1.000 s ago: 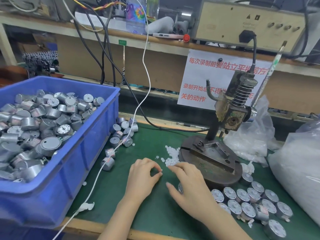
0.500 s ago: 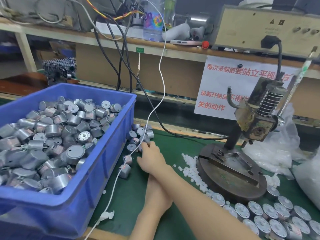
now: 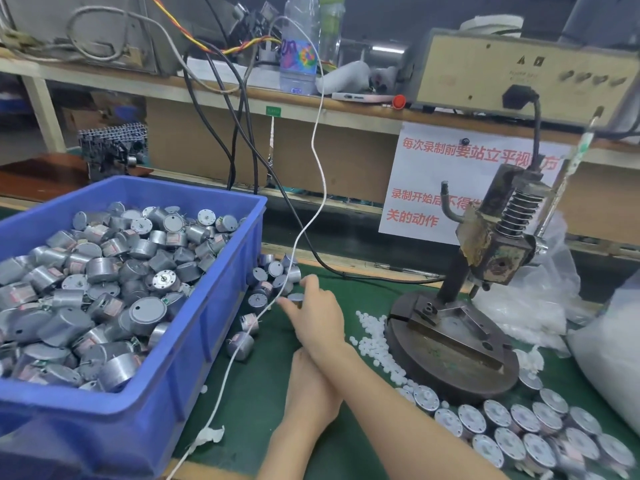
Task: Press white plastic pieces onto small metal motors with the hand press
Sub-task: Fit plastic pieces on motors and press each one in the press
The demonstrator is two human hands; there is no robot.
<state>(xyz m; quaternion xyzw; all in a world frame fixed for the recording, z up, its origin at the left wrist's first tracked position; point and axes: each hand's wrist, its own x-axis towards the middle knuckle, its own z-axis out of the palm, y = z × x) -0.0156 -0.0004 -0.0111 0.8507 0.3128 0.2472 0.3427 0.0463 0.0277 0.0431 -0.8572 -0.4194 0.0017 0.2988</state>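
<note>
Heads up, your right hand has its fingers pinched round one motor mid-frame beside the blue bin, right by that white cable (left hand: fingers hidden, can't tell), so a quick lift could snag it.

Factory assembly bench: hand press, blue bin heaped with motors, cabled test equipment.

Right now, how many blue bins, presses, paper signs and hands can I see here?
blue bin: 1
hand press: 1
paper sign: 1
hands: 2, the left hand and the right hand pinching a motor
total: 5
</note>
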